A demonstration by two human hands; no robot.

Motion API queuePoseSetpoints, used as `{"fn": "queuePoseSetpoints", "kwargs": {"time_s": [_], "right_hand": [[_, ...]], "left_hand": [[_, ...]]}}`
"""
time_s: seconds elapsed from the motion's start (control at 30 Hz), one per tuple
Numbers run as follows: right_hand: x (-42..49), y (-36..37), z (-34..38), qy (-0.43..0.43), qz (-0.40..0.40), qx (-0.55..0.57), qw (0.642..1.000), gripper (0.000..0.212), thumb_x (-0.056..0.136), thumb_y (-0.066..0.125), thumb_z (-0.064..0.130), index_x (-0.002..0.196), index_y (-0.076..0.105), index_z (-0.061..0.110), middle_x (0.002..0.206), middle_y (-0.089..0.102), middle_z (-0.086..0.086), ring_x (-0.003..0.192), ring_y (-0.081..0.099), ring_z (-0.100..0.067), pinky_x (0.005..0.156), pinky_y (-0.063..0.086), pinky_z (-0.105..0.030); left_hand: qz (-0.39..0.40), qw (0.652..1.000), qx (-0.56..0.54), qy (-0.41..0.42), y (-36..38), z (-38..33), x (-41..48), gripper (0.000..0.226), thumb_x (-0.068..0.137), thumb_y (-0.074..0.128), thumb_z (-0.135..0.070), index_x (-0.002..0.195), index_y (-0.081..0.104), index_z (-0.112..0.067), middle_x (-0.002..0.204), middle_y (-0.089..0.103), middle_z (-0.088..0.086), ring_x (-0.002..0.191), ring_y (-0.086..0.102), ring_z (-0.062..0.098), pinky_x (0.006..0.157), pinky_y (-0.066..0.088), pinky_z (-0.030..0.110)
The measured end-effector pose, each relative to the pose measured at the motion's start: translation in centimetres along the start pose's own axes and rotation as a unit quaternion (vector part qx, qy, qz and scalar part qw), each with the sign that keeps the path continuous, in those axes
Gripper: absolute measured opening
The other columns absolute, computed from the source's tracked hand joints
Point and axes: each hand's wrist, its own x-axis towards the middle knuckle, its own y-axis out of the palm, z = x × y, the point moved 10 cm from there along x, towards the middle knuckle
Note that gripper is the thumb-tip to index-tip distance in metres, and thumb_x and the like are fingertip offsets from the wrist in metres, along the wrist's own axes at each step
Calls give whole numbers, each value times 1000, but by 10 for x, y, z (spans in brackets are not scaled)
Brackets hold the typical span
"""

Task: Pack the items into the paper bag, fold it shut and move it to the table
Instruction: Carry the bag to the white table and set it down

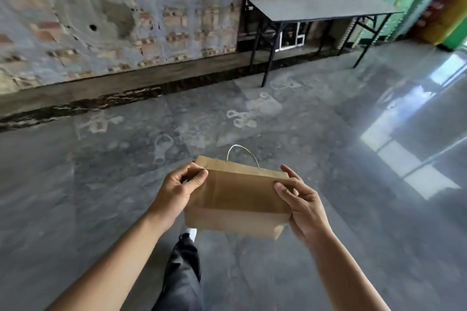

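Paper bag [237, 199] already folded shut, pinched between left hand [174, 192] and right hand [303, 207]; table [321, 9] far ahead, delivery remains

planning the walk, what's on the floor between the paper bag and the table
Head view: only bare grey floor with pale stains lies between the paper bag and the table.

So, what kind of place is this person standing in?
Probably a worn storeroom or back hall, not a home: a brick wall with patchy plaster, a bare polished concrete floor, and one folding table against the far side.
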Motion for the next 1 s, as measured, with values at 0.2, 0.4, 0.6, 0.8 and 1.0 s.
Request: {"fn": "queuePoseSetpoints", "kwargs": {"time_s": [0.2,0.4,0.6,0.8,1.0], "right_hand": [[187,73,15,0,2,9,1000,5,73,73,10,70,72,6,135,54,4,132,45,-14,97,40,-37],[335,103,49,3,-18,35,999,37,74,69,10,90,57,-22,138,54,2,103,60,-11,83,46,-28],[481,78,63,0,-39,30,999,14,72,72,16,80,73,4,137,53,5,99,64,-5,75,51,-22],[657,17,95,-16,-73,45,996,29,72,74,16,86,66,-8,141,48,10,102,63,3,73,53,-19],[816,-33,175,-25,-80,35,996,18,70,75,19,81,72,5,140,50,11,111,60,-6,83,48,-27]], "left_hand": [[-11,1000,3,11,-57,-24,191,28,90,63,-10,65,65,-22,68,48,-3,68,43,9,67,34,24],[24,999,17,16,-70,-66,354,15,85,67,-21,70,65,-20,76,47,8,75,43,19,70,33,27],[53,997,59,0,-37,-59,516,12,83,68,-23,71,71,-26,139,52,-13,130,43,-6,108,28,23],[86,995,58,6,39,-62,706,17,86,66,-17,72,72,-24,140,52,-9,122,48,-13,113,30,29],[94,995,28,13,116,-98,872,10,76,68,-33,75,74,-25,136,53,-19,131,47,3,115,31,44]]}}
